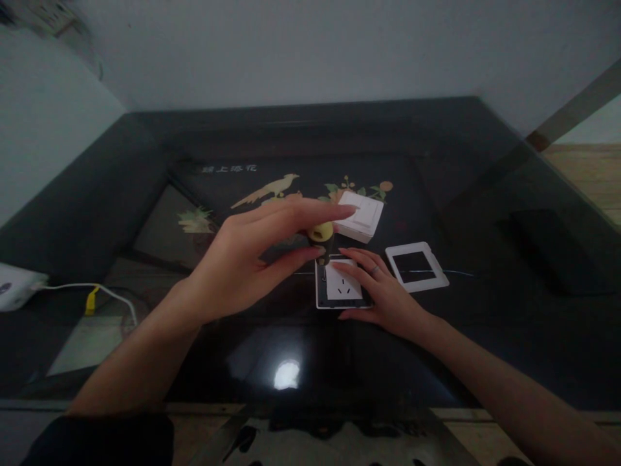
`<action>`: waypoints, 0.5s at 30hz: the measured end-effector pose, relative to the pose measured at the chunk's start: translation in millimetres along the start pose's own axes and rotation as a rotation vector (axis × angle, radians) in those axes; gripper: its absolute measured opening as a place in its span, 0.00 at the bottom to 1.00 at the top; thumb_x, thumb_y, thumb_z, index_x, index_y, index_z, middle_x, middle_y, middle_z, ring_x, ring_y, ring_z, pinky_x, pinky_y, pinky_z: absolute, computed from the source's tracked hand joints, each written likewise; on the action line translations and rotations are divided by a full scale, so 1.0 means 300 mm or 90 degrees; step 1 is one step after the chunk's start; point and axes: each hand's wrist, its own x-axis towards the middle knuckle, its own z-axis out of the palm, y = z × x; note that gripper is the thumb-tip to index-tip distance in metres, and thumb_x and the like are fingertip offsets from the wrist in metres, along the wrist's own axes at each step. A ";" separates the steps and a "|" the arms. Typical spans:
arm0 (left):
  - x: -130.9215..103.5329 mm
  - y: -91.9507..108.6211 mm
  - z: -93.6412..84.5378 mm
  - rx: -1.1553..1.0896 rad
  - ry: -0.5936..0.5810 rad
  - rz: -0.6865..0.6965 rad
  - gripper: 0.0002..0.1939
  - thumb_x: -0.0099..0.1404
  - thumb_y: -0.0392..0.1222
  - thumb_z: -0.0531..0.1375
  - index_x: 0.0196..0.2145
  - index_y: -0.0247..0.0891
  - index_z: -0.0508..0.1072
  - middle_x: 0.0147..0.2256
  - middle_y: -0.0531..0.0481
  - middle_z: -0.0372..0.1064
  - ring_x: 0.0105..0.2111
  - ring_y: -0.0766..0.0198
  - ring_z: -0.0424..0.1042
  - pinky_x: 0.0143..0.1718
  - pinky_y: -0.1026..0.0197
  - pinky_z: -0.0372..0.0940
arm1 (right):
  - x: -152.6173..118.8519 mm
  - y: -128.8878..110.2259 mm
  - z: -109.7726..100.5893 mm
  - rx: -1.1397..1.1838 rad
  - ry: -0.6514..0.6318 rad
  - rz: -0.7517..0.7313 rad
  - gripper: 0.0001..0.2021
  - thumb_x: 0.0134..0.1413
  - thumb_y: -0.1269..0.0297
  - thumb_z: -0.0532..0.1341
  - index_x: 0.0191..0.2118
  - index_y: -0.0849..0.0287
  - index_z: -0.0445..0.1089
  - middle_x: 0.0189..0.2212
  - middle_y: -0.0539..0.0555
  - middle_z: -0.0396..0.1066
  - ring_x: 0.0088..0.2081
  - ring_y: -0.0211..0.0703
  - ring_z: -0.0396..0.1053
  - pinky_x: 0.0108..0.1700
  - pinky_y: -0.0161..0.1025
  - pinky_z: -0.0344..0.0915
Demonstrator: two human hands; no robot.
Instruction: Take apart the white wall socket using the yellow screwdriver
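My left hand (pixel 252 255) grips a screwdriver by its yellow handle (pixel 321 232) between thumb and fingers, held upright with the tip down at the top left corner of a white wall socket (pixel 339 286). The socket lies flat on the black glass table (pixel 485 323). My right hand (pixel 383 288) rests flat on the socket's right side, fingers spread over it, a ring on one finger.
A white switch module (pixel 361 217) lies just beyond the socket. A white cover frame (pixel 417 266) lies to the right. At the left edge sit a white device (pixel 14 285) and a white cable with a yellow connector (pixel 91 299). A dark object (pixel 543 246) lies far right.
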 end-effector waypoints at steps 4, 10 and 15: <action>0.003 -0.018 0.033 0.036 0.099 0.060 0.15 0.62 0.32 0.66 0.47 0.39 0.72 0.43 0.47 0.76 0.44 0.62 0.76 0.47 0.61 0.72 | 0.002 -0.002 -0.002 -0.002 0.000 -0.003 0.38 0.51 0.51 0.67 0.64 0.54 0.54 0.64 0.65 0.54 0.63 0.62 0.52 0.61 0.64 0.59; 0.010 0.014 -0.006 0.017 -0.014 0.010 0.19 0.68 0.30 0.59 0.55 0.40 0.68 0.56 0.45 0.69 0.57 0.57 0.68 0.60 0.52 0.65 | 0.001 0.001 0.001 -0.013 0.000 -0.008 0.38 0.51 0.50 0.67 0.64 0.55 0.54 0.64 0.65 0.54 0.63 0.62 0.51 0.61 0.64 0.59; 0.007 0.013 -0.011 0.028 -0.006 0.019 0.17 0.67 0.31 0.61 0.52 0.43 0.71 0.48 0.50 0.75 0.49 0.61 0.75 0.53 0.57 0.70 | 0.001 0.002 0.004 -0.012 0.002 0.001 0.39 0.50 0.50 0.68 0.64 0.53 0.54 0.64 0.64 0.54 0.63 0.62 0.52 0.61 0.65 0.59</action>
